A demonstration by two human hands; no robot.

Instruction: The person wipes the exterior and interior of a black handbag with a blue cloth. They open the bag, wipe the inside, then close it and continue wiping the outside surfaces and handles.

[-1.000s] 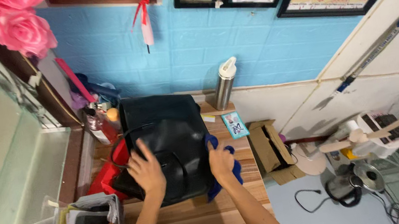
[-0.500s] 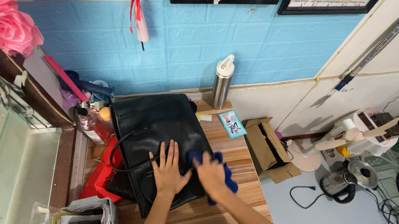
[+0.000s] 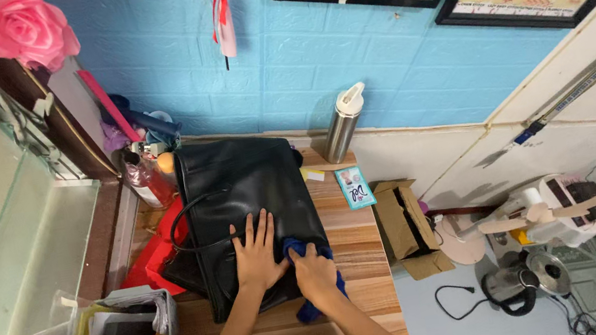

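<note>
1. Left hand (image 3: 256,258) lies flat on the large black leather handbag (image 3: 246,192); fingers (image 3: 258,228) spread wide, palm down, holding nothing.
2. Right hand (image 3: 315,269) is bunched over a crumpled dark blue cloth (image 3: 312,307); fingers (image 3: 307,253) curled together and pressing the cloth against the bag's near right corner.
3. The two hands sit just beside each other, left thumb close to the right knuckles.
4. The bag lies flat on the wooden plank surface (image 3: 350,247); its looped black strap (image 3: 187,225) curves just left of the left fingers.
5. The blue cloth spills off the bag's edge onto the surface below the right fingers.
6. Beyond the right fingers, well apart: a steel bottle with white cap (image 3: 345,124) upright against the blue wall.
7. Right of the fingers: a small teal card (image 3: 354,186) near the surface's edge.
8. Left of the left hand: a red object (image 3: 157,257) partly under the bag.
</note>
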